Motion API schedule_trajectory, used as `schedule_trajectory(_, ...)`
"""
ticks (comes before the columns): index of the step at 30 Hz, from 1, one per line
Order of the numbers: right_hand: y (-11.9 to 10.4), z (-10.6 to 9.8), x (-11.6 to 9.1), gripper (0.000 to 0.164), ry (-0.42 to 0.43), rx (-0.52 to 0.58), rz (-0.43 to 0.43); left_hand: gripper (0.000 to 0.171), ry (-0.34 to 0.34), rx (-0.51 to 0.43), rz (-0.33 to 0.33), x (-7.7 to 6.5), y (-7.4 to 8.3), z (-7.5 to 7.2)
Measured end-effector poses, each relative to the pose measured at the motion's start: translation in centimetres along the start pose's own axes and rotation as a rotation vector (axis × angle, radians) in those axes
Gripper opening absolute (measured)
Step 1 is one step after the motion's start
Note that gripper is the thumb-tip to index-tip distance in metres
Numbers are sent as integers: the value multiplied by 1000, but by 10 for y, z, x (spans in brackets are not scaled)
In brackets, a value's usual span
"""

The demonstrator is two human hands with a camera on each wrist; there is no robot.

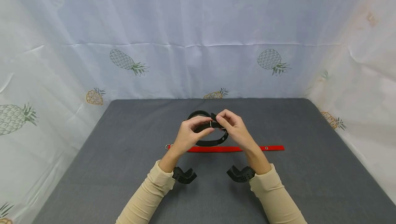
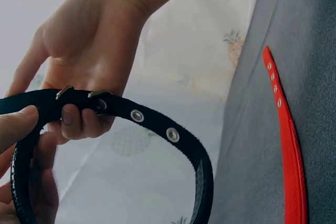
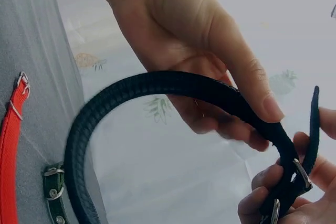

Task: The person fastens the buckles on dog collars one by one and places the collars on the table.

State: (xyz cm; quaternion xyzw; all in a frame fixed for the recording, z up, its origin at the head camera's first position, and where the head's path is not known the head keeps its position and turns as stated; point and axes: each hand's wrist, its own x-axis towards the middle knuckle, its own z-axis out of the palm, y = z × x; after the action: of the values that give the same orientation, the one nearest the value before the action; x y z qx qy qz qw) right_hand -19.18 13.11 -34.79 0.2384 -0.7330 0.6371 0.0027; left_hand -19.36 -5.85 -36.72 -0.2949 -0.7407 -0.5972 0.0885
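Observation:
A black buckled collar (image 1: 210, 143) with metal eyelets is held up between both hands. My left hand (image 1: 188, 134) pinches its band beside the metal buckle and loop, thumb on one side and fingers on the other. Close by on the right, my right hand (image 1: 233, 131) pinches the short tip (image 1: 213, 116) of the strap between thumb and index finger. In the right wrist view, that tip (image 3: 313, 129) stands up out of the buckle (image 3: 302, 174). The rest of the collar (image 2: 173, 135) hangs in a round loop, its eyelets showing in the left wrist view.
Beneath the hands a red collar (image 1: 213, 149) lies stretched across the grey table (image 1: 148, 121), rings at its left end. A second dark strap (image 3: 55, 198) with a buckle lies on the table. Black camera mounts (image 1: 184, 175) sit on the wrists. A pineapple-print curtain (image 1: 191, 69) surrounds the table.

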Motion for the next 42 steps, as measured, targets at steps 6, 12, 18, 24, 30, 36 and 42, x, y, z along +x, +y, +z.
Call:
schedule_trajectory(6,2,0,1,13,-20,70,-51,29,18,49,89,2,-3,1)
schedule_trajectory(12,2,-2,0,20,-49,117,-75,29,3,77,121,3,-3,-1)
schedule_trajectory(18,3,-2,1,21,-62,126,-109,30,-16,74,131,4,-3,-4)
schedule_trajectory(24,3,0,0,20,-60,124,-137,30,-30,98,143,4,-4,-6)
schedule_trajectory(30,2,1,0,19,-65,106,-140,30,-40,100,152,4,-4,-7)
schedule_trajectory(36,4,0,0,18,-65,59,-131,31,-52,84,171,4,-5,-6)
schedule_trajectory(42,4,0,0,11,-52,11,-32,33,-83,69,149,2,-5,-7)
